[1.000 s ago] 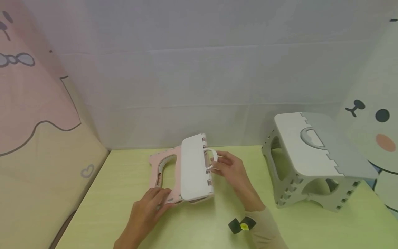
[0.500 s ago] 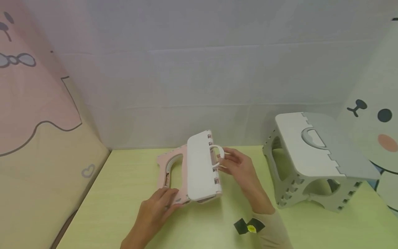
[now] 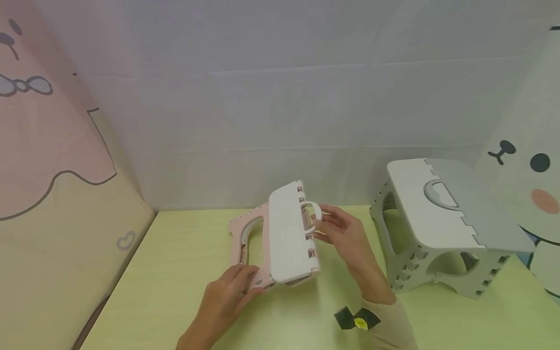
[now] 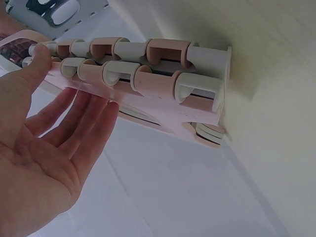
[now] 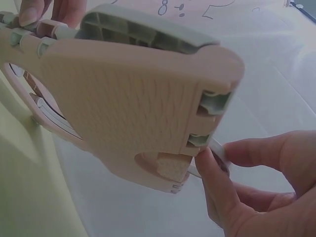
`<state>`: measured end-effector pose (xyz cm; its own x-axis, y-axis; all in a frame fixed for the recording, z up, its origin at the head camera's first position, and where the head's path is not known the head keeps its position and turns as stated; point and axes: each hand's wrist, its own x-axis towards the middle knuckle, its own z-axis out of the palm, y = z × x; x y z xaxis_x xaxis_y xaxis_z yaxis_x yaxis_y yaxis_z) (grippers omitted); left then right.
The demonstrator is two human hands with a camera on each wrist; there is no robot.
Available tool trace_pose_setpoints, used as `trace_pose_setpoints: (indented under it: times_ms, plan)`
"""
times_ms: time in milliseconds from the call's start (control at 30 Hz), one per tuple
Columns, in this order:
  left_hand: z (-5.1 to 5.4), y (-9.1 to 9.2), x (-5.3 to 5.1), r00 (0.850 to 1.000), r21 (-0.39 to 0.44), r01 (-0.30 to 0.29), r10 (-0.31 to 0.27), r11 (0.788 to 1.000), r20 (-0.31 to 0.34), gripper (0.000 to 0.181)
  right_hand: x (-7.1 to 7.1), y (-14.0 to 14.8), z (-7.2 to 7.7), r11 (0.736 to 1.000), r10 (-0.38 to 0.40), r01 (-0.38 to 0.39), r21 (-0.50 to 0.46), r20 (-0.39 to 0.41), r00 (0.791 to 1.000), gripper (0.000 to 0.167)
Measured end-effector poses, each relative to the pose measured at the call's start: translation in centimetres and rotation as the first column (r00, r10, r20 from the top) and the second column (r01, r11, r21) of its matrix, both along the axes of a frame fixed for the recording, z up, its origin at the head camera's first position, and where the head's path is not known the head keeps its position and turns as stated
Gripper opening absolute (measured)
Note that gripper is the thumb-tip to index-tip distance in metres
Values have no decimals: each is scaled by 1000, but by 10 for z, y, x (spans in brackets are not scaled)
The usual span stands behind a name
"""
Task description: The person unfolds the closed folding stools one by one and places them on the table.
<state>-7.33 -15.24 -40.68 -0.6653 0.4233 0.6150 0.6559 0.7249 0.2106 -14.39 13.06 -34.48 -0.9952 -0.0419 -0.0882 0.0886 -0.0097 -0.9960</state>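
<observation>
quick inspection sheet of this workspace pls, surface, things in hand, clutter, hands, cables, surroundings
Surface: light yellow-green table.
Job's things: pink-and-white stool, folded, white panel up; its white handle sticks out to the right.
Clutter: grey-and-white stool standing unfolded at the right; dark bow-shaped piece with a yellow centre by the right sleeve, identity unclear.
Left hand: grips the pink-and-white stool's near edge.
Right hand: pinches the white handle.
Cables: nothing seen for certain.
Surroundings: pale backdrop behind; printed panels at the left and right.
</observation>
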Motion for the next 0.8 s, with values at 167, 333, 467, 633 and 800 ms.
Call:
trace_pose_setpoints:
  times_ms: [167,333,467,633,800]
  plan:
    - [1,3,1,1000,-4,-1,1,1000,8,49,1,3,5,1000,-7,7,-11,5,1000,44]
    - [2,7,1,1000,-8,3,-2,1000,19,44,3,5,10,1000,-7,7,-19,-4,1000,44]
    - [3,10,1,1000,-8,16,-16,1000,27,43,4,8,14,1000,2,-2,-3,-18,1000,45]
    - [4,14,2,999,1,33,-33,999,23,43,5,10,19,1000,5,-5,12,-41,999,44]
    - [6,19,2,997,17,63,-64,998,34,42,7,13,25,1000,1,1,24,-63,998,45]
